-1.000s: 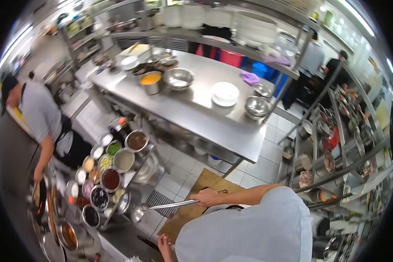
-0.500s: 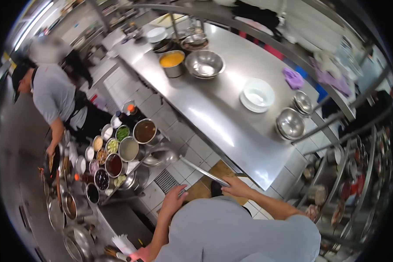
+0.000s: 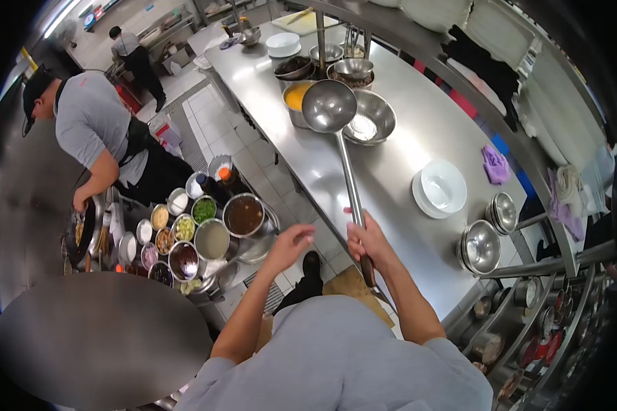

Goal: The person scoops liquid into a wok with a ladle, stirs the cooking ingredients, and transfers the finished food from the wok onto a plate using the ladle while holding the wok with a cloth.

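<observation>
My right hand [image 3: 371, 241] is wrapped round the handle of a large steel ladle [image 3: 330, 106]. The ladle points away from me, and its bowl overlaps a pot of yellow liquid [image 3: 294, 98] and a wide steel bowl [image 3: 376, 116] on the steel table. My left hand [image 3: 291, 248] is raised in the air with its fingers apart and nothing in it. Nearest to that hand stands a pot of brown sauce [image 3: 244, 215], among several containers, including chopped green herbs [image 3: 203, 210] and a cloudy liquid [image 3: 212, 239].
On the steel table [image 3: 391, 205] stand white bowls [image 3: 440, 189], a purple cloth [image 3: 495, 165] and stacked steel bowls [image 3: 481, 246]. A co-worker [image 3: 92, 127] holds a pan [image 3: 82, 236] at the left; another person [image 3: 138, 61] stands farther back. Shelves of containers [image 3: 528, 294] line the right.
My right hand has lifted the ladle from low beside the sauce containers up over the table. My left hand has moved forward and a little right. The view has shifted.
</observation>
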`<state>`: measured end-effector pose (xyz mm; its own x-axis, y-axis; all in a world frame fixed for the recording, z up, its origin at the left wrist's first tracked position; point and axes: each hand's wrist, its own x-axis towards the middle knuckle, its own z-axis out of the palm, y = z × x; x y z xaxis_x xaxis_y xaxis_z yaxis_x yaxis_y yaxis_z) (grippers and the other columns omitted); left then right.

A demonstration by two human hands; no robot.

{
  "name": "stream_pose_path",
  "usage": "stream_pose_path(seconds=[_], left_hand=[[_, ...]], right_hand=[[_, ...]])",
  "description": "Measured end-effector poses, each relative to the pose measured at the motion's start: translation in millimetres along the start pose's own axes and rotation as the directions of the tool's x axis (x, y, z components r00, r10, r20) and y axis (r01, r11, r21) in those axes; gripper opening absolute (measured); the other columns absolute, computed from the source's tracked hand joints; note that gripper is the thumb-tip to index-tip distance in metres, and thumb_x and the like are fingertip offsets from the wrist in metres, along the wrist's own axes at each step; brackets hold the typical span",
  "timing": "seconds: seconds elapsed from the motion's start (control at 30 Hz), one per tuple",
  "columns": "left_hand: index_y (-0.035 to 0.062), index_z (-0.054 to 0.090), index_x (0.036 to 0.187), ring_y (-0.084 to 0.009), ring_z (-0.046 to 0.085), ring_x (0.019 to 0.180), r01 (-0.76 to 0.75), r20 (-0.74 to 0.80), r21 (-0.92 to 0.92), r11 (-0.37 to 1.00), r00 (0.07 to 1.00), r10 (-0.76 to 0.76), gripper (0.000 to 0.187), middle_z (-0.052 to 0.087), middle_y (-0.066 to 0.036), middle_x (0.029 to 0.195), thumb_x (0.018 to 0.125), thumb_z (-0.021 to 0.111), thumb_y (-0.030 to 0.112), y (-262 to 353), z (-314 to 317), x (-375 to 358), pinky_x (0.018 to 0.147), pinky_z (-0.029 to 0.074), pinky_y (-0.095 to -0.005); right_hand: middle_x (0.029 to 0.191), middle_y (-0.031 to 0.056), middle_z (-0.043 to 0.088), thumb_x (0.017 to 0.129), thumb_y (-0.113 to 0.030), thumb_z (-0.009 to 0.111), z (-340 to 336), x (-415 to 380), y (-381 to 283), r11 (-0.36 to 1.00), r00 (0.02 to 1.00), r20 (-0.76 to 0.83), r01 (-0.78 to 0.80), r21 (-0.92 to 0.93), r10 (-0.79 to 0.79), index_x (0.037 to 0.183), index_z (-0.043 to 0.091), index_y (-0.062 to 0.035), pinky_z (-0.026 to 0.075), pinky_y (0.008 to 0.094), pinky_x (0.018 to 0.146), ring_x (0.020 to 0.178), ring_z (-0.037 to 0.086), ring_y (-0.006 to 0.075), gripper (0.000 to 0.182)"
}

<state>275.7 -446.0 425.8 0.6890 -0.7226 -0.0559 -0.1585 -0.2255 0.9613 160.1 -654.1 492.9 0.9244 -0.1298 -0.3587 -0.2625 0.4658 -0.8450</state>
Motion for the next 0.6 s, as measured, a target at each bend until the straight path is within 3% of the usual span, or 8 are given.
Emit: stream_pose_path(seconds=[0.03, 0.1, 0.23, 0.47, 0.57, 0.6], left_hand=[[0.0037, 0.061, 0.118, -0.0183, 0.062, 0.095, -0.009, 0.004, -0.002, 1.0, 1.0, 0.009, 0.03, 0.066, -0.009, 0.107, 0.092, 0.059, 0.018, 0.0, -10.9, 23.5, 0.085, 0.049, -0.0311], [0.0027, 0.061, 0.118, -0.0162, 0.061, 0.097, 0.009, -0.064, -0.198, 0.98, 0.998, -0.022, 0.029, 0.066, -0.008, 0.11, 0.093, 0.058, 0.017, -0.9, -32.0, 69.6, 0.087, 0.048, -0.0298], [0.0025, 0.06, 0.12, -0.0148, 0.06, 0.1, 0.036, -0.047, -0.28, 0.959, 0.998, -0.051, 0.03, 0.066, -0.007, 0.112, 0.094, 0.056, 0.017, 2.8, -65.3, 136.8, 0.088, 0.048, -0.029], [0.003, 0.059, 0.121, -0.015, 0.06, 0.102, 0.11, 0.109, -0.268, 0.957, 0.991, -0.083, 0.029, 0.065, -0.009, 0.113, 0.095, 0.056, 0.015, -37.4, -79.5, 180.2, 0.091, 0.047, -0.0289], [0.0035, 0.06, 0.122, -0.0157, 0.061, 0.101, 0.074, 0.092, -0.299, 0.951, 0.995, -0.048, 0.03, 0.066, -0.009, 0.111, 0.094, 0.056, 0.015, -53.9, -75.7, 185.7, 0.091, 0.048, -0.0295], [0.0024, 0.057, 0.123, -0.0165, 0.058, 0.107, 0.102, 0.133, -0.318, 0.943, 0.989, -0.062, 0.032, 0.063, -0.009, 0.115, 0.095, 0.058, 0.016, -65.8, -71.7, 190.1, 0.095, 0.045, -0.0308]], right_hand=[[0.065, -0.0004, 0.041, 0.094, -0.014, 0.054, 1.2, 22.4, -12.0, 0.997, 0.997, -0.045, 0.069, -0.016, -0.07, 0.128, 0.038, -0.0044, 0.038, 0.0242, 0.039, 0.042, 0.038, 0.0061, 0.039], [0.065, 0.0, 0.041, 0.094, -0.013, 0.053, 2.5, 61.0, -35.7, 0.996, 0.994, -0.064, 0.09, -0.011, -0.09, 0.128, 0.038, -0.0041, 0.038, 0.0242, 0.039, 0.042, 0.038, 0.0061, 0.039], [0.066, 0.0002, 0.041, 0.094, -0.011, 0.052, 6.8, 108.0, -62.6, 0.997, 0.994, -0.096, 0.065, 0.042, -0.061, 0.129, 0.037, -0.0039, 0.038, 0.024, 0.038, 0.042, 0.038, 0.006, 0.039], [0.066, -0.0008, 0.04, 0.095, -0.012, 0.051, 13.3, 140.5, -77.8, 0.993, 0.998, -0.056, -0.014, 0.116, 0.02, 0.133, 0.036, -0.0056, 0.037, 0.0233, 0.038, 0.041, 0.037, 0.0048, 0.042], [0.063, -0.0035, 0.037, 0.095, -0.01, 0.049, 19.7, 149.0, -78.9, 0.988, 0.994, -0.095, -0.046, 0.15, 0.061, 0.135, 0.037, -0.0096, 0.033, 0.0217, 0.037, 0.04, 0.034, 0.0035, 0.041], [0.062, -0.0046, 0.036, 0.095, -0.01, 0.047, 21.1, 152.3, -79.1, 0.986, 0.991, -0.101, -0.072, 0.149, 0.088, 0.135, 0.038, -0.011, 0.031, 0.021, 0.036, 0.04, 0.032, 0.0029, 0.041]])
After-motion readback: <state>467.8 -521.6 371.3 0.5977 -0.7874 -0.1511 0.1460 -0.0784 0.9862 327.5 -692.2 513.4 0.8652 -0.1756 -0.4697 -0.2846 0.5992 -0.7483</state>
